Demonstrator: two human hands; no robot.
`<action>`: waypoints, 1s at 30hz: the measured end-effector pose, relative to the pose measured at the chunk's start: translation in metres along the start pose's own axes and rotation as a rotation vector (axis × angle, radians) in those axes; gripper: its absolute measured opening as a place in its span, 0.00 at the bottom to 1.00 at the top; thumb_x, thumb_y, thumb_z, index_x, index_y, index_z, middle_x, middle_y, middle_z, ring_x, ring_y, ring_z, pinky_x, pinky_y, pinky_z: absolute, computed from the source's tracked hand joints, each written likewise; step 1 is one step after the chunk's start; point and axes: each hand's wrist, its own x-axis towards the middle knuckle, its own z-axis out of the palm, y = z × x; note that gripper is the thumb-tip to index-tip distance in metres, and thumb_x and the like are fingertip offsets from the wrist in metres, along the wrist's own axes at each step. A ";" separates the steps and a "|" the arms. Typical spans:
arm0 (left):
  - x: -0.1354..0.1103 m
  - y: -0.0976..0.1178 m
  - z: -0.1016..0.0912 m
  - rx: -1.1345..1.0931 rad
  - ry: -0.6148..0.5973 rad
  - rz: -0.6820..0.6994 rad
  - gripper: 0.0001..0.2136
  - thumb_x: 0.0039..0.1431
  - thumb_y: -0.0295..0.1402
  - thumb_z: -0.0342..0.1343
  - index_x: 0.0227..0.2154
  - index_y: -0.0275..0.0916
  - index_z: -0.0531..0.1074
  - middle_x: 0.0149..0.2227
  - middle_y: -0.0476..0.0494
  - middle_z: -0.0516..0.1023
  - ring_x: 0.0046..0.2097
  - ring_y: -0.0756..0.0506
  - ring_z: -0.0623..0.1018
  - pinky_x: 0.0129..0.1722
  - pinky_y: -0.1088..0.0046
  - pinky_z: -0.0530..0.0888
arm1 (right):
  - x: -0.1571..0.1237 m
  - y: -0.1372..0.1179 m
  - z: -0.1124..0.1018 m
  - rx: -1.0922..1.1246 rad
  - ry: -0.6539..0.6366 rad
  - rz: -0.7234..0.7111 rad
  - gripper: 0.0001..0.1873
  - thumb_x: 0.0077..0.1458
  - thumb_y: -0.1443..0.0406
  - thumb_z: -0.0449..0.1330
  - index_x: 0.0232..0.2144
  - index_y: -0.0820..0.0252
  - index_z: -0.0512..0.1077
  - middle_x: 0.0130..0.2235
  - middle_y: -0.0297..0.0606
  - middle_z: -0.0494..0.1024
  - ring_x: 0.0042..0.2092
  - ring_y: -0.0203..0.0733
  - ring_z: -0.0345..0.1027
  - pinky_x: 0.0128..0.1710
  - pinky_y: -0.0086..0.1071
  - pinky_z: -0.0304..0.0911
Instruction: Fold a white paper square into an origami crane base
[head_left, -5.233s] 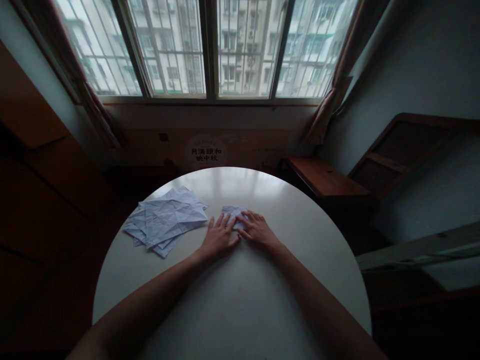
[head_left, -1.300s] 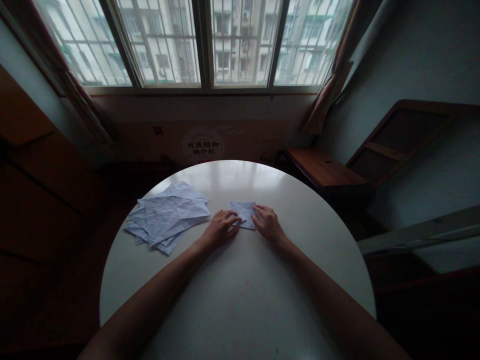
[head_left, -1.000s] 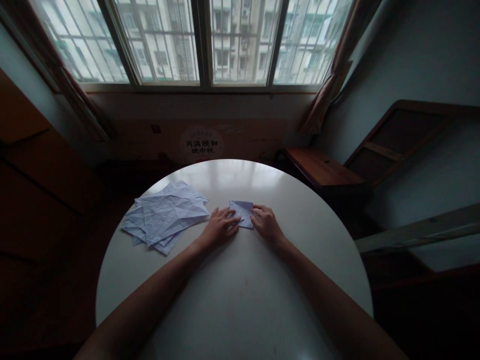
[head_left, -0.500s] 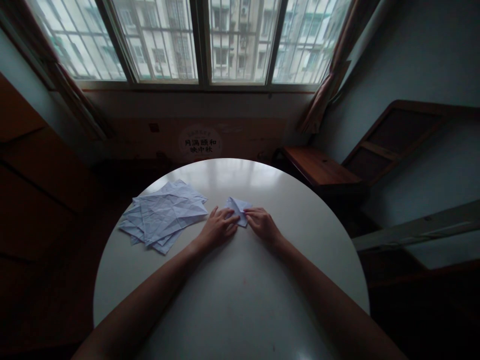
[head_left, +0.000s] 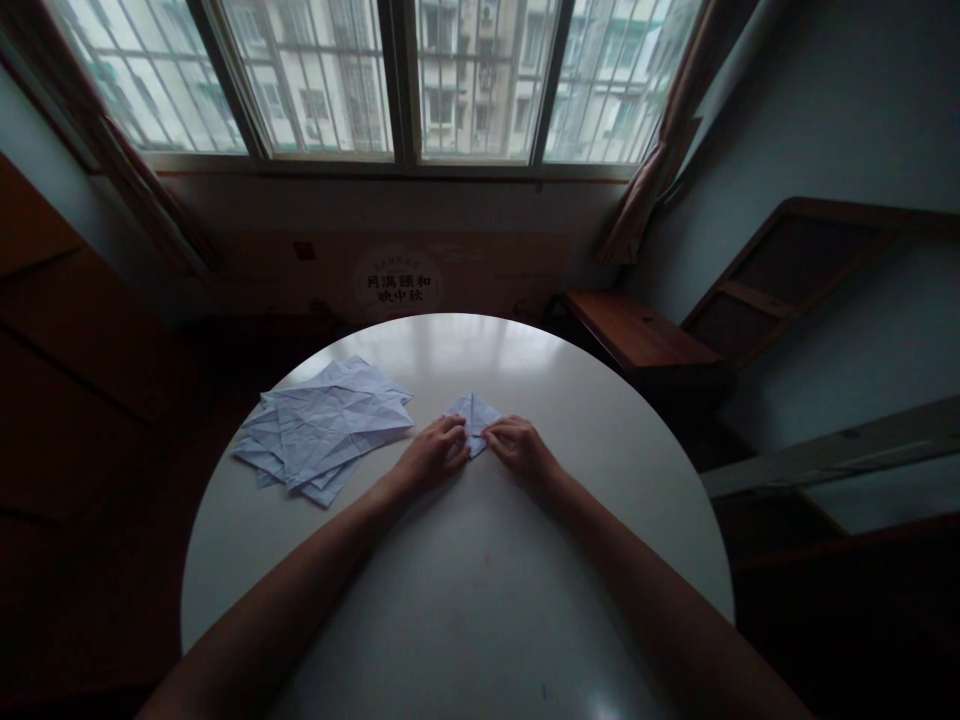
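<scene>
Between the left grip and right grip, both narrow and holding it, lies folded paper.

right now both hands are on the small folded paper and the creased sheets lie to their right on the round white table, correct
Wrong side: the head view shows the creased sheets lying to the left of the left hand and right hand, on the round white table. Both hands are indeed on the small folded paper.
</scene>
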 end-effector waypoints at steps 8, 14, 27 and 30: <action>0.001 0.001 0.000 0.001 -0.009 -0.008 0.10 0.63 0.34 0.51 0.46 0.40 0.70 0.50 0.41 0.75 0.54 0.43 0.72 0.60 0.61 0.65 | 0.000 -0.007 -0.003 0.056 -0.048 -0.007 0.10 0.56 0.65 0.57 0.32 0.56 0.80 0.37 0.40 0.82 0.39 0.42 0.74 0.46 0.37 0.65; 0.000 0.001 0.000 0.073 -0.046 -0.043 0.14 0.66 0.38 0.48 0.51 0.42 0.69 0.55 0.41 0.73 0.60 0.41 0.68 0.63 0.53 0.58 | 0.000 -0.009 0.001 0.339 -0.081 0.043 0.12 0.56 0.63 0.56 0.37 0.60 0.79 0.37 0.41 0.81 0.38 0.42 0.75 0.41 0.34 0.69; -0.001 0.000 0.001 0.058 -0.023 -0.052 0.12 0.62 0.34 0.52 0.48 0.42 0.68 0.54 0.40 0.73 0.60 0.42 0.68 0.64 0.55 0.57 | -0.004 0.012 -0.003 -0.218 0.000 0.163 0.20 0.53 0.72 0.56 0.48 0.57 0.75 0.50 0.44 0.75 0.52 0.50 0.64 0.53 0.47 0.59; -0.001 0.001 0.001 0.111 0.001 -0.120 0.19 0.59 0.26 0.51 0.54 0.40 0.65 0.57 0.37 0.71 0.62 0.41 0.66 0.64 0.55 0.56 | -0.004 0.010 -0.003 -0.195 0.019 0.178 0.19 0.55 0.72 0.55 0.48 0.57 0.74 0.44 0.42 0.77 0.47 0.48 0.66 0.50 0.43 0.60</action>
